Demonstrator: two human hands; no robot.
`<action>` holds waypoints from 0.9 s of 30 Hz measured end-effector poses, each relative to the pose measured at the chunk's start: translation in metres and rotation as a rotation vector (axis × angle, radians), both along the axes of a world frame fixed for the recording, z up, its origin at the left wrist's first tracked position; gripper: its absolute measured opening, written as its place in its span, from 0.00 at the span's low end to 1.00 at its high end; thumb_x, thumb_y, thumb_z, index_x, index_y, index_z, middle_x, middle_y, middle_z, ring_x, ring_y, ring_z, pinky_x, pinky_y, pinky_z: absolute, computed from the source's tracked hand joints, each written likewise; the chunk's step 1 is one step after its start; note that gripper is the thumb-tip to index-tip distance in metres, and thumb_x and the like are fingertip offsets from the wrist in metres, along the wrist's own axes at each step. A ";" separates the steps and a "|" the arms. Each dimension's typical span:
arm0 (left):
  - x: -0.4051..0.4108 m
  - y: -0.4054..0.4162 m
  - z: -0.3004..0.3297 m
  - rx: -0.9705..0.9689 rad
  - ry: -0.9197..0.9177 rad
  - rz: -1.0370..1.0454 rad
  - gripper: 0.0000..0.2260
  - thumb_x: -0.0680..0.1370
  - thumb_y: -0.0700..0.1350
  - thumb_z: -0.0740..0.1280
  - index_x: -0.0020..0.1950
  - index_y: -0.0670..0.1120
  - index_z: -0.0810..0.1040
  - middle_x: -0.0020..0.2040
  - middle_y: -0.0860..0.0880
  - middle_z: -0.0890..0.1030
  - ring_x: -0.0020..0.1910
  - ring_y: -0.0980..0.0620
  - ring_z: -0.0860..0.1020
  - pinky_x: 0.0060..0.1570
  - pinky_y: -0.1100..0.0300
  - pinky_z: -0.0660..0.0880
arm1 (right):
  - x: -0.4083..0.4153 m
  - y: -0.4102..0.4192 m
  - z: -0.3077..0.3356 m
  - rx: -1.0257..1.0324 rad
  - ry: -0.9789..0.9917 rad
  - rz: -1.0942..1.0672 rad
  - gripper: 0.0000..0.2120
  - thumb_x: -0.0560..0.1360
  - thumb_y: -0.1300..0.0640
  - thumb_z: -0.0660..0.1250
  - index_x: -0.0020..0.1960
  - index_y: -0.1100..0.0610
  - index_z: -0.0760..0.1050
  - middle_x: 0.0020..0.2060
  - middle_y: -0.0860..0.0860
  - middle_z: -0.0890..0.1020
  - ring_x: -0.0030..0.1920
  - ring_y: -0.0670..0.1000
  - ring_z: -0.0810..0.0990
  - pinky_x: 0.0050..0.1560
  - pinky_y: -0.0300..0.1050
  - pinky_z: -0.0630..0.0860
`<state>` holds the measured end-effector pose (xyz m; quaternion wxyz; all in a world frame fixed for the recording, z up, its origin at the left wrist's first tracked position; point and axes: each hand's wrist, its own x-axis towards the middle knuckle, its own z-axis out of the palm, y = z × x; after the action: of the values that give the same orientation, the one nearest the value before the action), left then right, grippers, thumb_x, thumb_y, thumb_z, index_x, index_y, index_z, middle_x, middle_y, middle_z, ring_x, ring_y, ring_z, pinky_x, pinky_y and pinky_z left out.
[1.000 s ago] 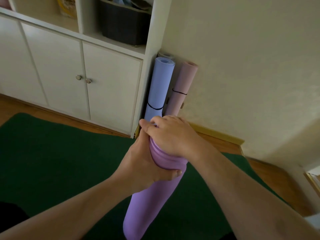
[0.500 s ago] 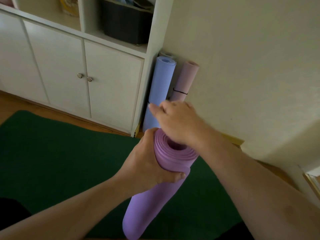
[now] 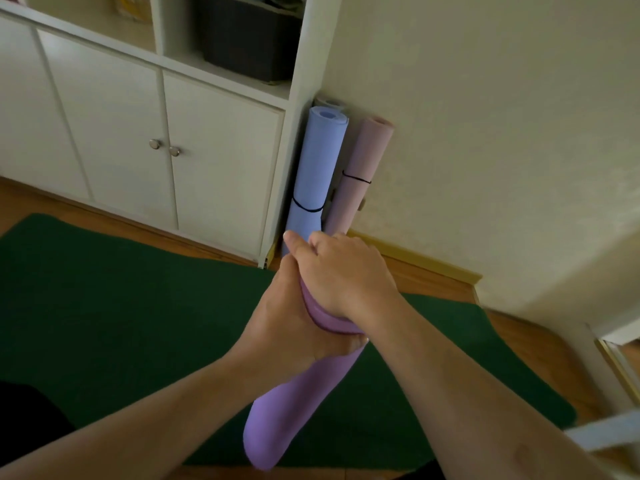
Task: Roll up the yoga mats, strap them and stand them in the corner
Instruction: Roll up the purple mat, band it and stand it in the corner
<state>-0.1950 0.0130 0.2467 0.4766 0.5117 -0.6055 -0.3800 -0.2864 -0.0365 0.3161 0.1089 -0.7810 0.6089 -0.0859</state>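
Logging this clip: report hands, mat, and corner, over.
Left hand grips purple mat near top; right hand covers its top end. No strap visible on it. Blue mat and pink mat strapped, upright in corner.

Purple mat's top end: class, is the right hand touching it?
Touching. Head view: the right hand lies on the top end of the purple mat, no gap.

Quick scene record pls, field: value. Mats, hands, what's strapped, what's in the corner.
held mat: purple mat, rolled, upright, lower end down over the green mat
left hand: grips the purple mat near its top
right hand: lies over its top end
strap on held mat: none visible
corner: blue mat and pink mat, upright, side by side between cabinet and wall
corner straps: one black strap round each
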 end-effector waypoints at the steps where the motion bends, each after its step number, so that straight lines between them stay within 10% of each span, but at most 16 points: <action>1: -0.003 0.005 -0.001 0.007 0.023 0.039 0.48 0.54 0.53 0.88 0.68 0.61 0.66 0.59 0.60 0.80 0.59 0.59 0.81 0.61 0.53 0.81 | 0.001 0.001 0.001 0.008 -0.003 -0.014 0.33 0.81 0.28 0.40 0.48 0.50 0.73 0.48 0.53 0.81 0.53 0.59 0.78 0.62 0.64 0.73; 15: -0.037 0.043 -0.022 0.072 0.023 0.296 0.59 0.60 0.56 0.86 0.79 0.62 0.49 0.65 0.69 0.61 0.67 0.64 0.68 0.68 0.62 0.72 | 0.003 0.002 0.010 0.028 -0.042 -0.105 0.32 0.86 0.34 0.45 0.40 0.52 0.76 0.36 0.50 0.81 0.39 0.51 0.79 0.44 0.52 0.72; 21: -0.025 0.042 0.002 0.145 -0.478 0.217 0.51 0.69 0.68 0.74 0.80 0.48 0.51 0.68 0.56 0.67 0.64 0.55 0.74 0.57 0.63 0.75 | -0.005 -0.008 0.008 0.050 -0.031 -0.158 0.30 0.85 0.33 0.45 0.50 0.49 0.80 0.41 0.47 0.82 0.42 0.46 0.78 0.44 0.50 0.70; 27: 0.002 0.043 0.044 0.248 -0.954 -0.055 0.18 0.80 0.64 0.63 0.45 0.50 0.72 0.39 0.52 0.76 0.40 0.49 0.79 0.47 0.53 0.81 | 0.005 -0.008 0.007 0.058 -0.043 -0.152 0.30 0.85 0.33 0.45 0.53 0.49 0.80 0.41 0.44 0.79 0.40 0.41 0.73 0.46 0.50 0.69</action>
<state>-0.1929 0.0559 0.2911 0.0715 0.6652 -0.7198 -0.1851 -0.2819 -0.0447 0.3234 0.1377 -0.7271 0.6661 -0.0932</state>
